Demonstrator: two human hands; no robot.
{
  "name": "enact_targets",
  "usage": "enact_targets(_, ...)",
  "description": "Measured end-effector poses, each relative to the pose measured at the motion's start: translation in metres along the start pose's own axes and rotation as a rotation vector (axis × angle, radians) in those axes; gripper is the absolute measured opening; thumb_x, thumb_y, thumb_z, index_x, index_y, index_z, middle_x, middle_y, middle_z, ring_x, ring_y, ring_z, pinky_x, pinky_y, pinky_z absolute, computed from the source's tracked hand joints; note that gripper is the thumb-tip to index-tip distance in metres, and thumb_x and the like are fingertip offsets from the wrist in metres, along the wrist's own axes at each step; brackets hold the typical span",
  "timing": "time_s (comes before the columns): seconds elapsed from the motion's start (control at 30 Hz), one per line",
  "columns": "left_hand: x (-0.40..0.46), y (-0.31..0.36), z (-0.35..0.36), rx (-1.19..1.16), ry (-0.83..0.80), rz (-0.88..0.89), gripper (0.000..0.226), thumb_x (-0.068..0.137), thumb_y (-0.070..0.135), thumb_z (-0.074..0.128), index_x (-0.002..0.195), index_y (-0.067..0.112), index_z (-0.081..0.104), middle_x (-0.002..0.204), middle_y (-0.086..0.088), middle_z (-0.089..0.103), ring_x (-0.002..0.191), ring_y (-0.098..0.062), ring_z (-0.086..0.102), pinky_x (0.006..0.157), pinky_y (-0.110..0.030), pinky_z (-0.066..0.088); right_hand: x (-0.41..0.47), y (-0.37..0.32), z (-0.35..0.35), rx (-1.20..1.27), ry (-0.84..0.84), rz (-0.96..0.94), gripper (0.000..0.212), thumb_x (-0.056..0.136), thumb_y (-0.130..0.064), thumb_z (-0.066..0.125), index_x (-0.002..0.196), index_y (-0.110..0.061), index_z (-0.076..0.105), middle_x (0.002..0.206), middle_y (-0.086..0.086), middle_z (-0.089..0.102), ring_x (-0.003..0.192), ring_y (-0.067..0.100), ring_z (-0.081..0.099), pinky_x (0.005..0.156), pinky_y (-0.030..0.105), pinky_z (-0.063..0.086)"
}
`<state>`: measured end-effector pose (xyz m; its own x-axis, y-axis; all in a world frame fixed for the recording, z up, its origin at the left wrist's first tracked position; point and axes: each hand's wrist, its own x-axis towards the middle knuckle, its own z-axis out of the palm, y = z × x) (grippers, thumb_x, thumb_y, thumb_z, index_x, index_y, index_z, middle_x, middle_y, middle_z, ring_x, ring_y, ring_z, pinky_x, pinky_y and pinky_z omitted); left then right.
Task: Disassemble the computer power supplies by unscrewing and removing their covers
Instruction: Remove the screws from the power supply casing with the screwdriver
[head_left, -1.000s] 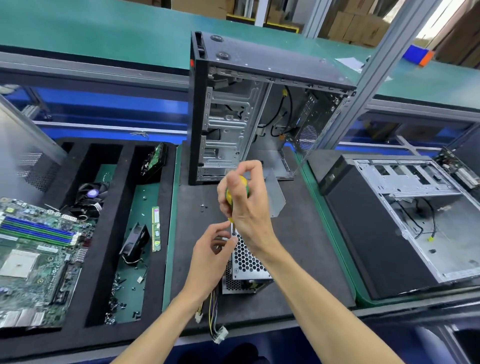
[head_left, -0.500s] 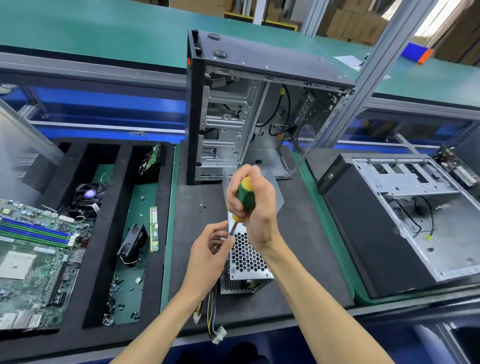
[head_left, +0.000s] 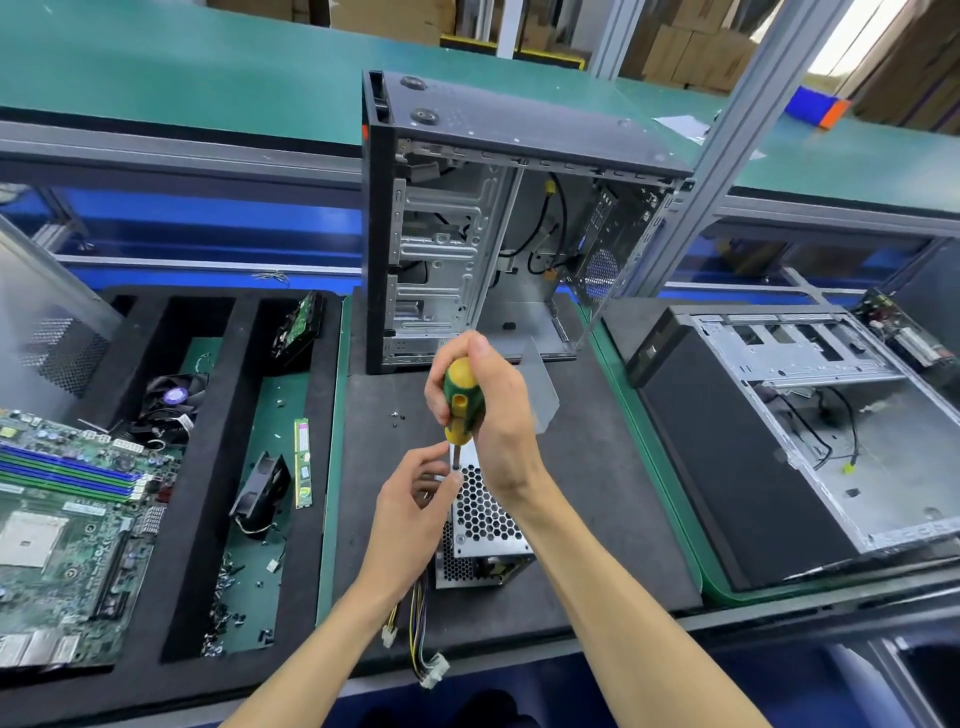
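A view from above of a person's two bare hands working at a dark grey mat on a workbench. A silver power supply with a honeycomb-perforated cover lies on the mat at centre, its bundle of coloured cables trailing toward the near edge. The right hand is wrapped around the handle of a green and yellow screwdriver, held nearly upright with its tip down at the far left corner of the power supply's cover. The left hand sits just left of the unit, thumb and forefinger curled in and pinching at the screwdriver's shaft right by the tip; whether they also hold a screw cannot be seen. Behind the hands an open black computer case stands upright. A second case lies on its side to the right. On the left, a black foam tray holds fans and small parts, beside a green motherboard.
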<state>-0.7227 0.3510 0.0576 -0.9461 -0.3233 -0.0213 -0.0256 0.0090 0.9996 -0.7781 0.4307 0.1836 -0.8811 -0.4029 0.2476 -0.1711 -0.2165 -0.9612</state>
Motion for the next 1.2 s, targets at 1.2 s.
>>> enact_targets(1.2, 0.001, -0.007, 0.002, 0.061, -0.002, 0.039, 0.029, 0.096, 0.019, 0.064, 0.124, 0.027, 0.061, 0.101, 0.003, 0.068, 0.095, -0.006, 0.064, 0.082, -0.012, 0.048, -0.004, 0.003, -0.014, 0.018, 0.098, -0.022, 0.028, 0.097, -0.045, 0.054, 0.104, -0.021, 0.043, 0.068, 0.002, 0.053, 0.062, 0.018, 0.045, 0.054, 0.03, 0.035)
